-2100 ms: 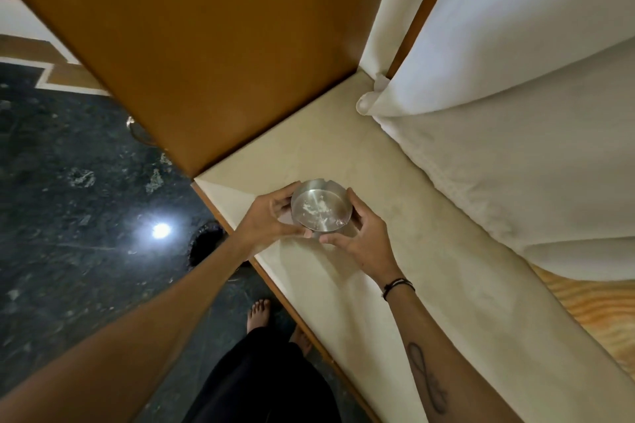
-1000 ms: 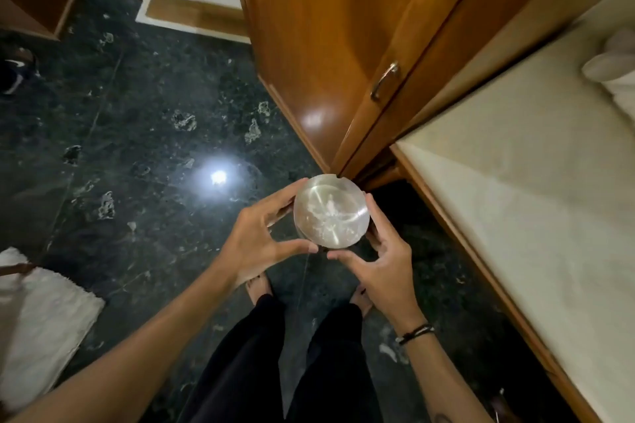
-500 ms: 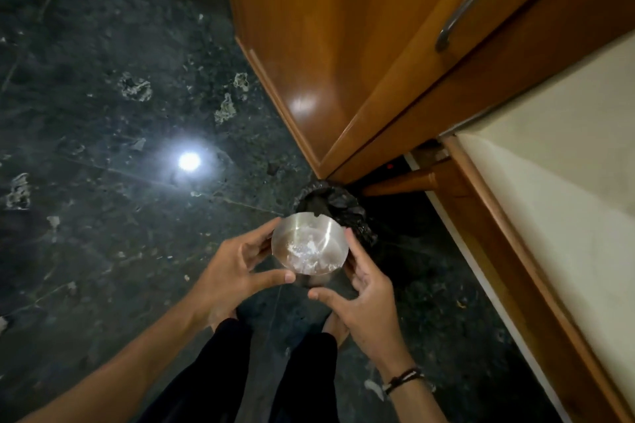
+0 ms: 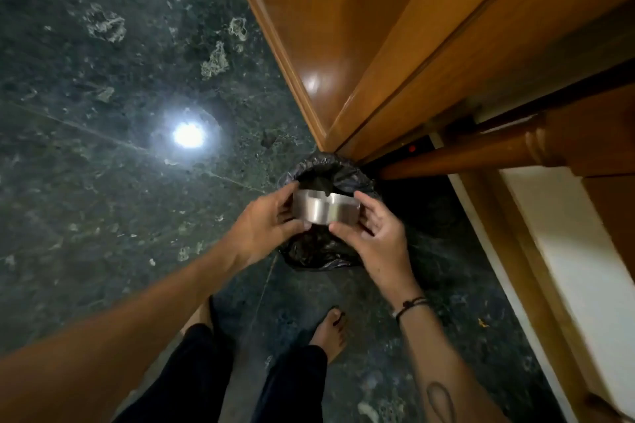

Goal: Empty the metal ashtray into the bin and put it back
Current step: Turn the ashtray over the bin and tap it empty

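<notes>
Metal ashtray (image 4: 325, 208), upright half a second ago, now tips over the bin (image 4: 330, 165), both hands pinching its sides.

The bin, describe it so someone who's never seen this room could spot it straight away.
Find the big glossy wooden cabinet on the dark green marble floor and follow it down to its near bottom corner. The bin sits on the floor right at that corner, directly under the metal ashtray held in both hands. It is the only thing wrapped in a crinkled black plastic liner.

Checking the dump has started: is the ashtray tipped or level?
Tipped: the ashtray shows its outer wall, mouth turned away toward the bin, held by both hands.
</notes>
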The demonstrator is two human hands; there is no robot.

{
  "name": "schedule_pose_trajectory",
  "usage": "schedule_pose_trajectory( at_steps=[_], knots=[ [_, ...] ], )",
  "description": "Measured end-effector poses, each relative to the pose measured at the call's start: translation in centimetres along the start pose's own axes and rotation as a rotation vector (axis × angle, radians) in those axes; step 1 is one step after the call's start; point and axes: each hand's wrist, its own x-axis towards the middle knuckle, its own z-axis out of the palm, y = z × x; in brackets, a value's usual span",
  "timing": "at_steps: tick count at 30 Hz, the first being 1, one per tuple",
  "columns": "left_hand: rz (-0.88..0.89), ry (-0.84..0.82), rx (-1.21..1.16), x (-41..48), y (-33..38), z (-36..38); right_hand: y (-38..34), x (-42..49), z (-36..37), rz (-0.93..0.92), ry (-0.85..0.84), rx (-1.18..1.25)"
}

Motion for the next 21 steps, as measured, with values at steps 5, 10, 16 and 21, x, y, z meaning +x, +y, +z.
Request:
schedule_pose_trajectory(
  at_steps=[5, 10, 16, 21],
  knots=[
    [0.032, 0.132, 0.26, 2.7, -0.2, 1.2, 1.3, 4.7, -0.4, 0.146, -0.018, 0.009],
    [-0.001, 0.135, 0.321, 4.2, 0.0, 2.1, 2.3, 6.4, -0.3, 0.221, 0.005, -0.069],
    [-0.011, 0.159, 0.216, 5.5, 1.3, 2.3, 2.1, 7.2, -0.3, 0.208, 0.114, -0.247],
    [-0.195, 0.137, -0.263, 6.1, 1.3, 2.6, 1.8, 6.6, -0.4, 0.139, 0.134, -0.329]
  ],
)
